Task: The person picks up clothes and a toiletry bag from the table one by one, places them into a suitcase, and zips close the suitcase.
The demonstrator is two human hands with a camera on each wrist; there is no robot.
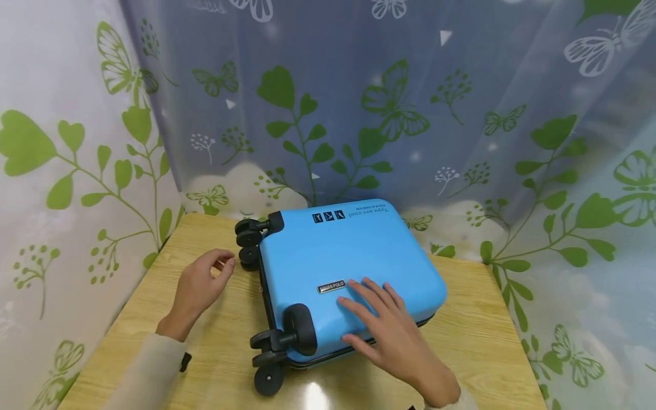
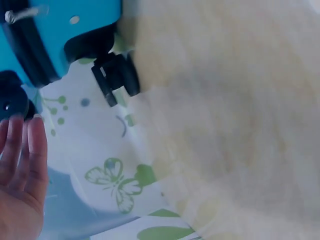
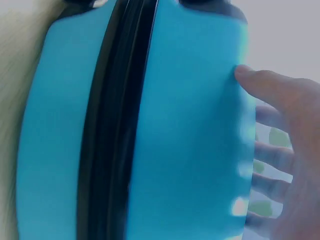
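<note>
A blue hard-shell suitcase [image 1: 348,250] lies flat on the wooden table, its black wheels [image 1: 269,347] toward the left. My right hand [image 1: 389,330] rests on the top shell near the metal name plate [image 1: 331,286], fingers spread. In the right wrist view, the thumb [image 3: 265,85] lies at the shell's edge, beside the black zipper band [image 3: 112,125]. My left hand [image 1: 202,282] hovers left of the suitcase, close to the far wheels [image 1: 249,242], fingers loosely bent and holding nothing. The left wrist view shows that hand's fingers [image 2: 37,155] below a wheel [image 2: 12,102].
The light wooden table [image 1: 215,353] extends around the suitcase. Behind it hangs a curtain [image 1: 328,102] printed with green leaves and butterflies, which also runs along both sides.
</note>
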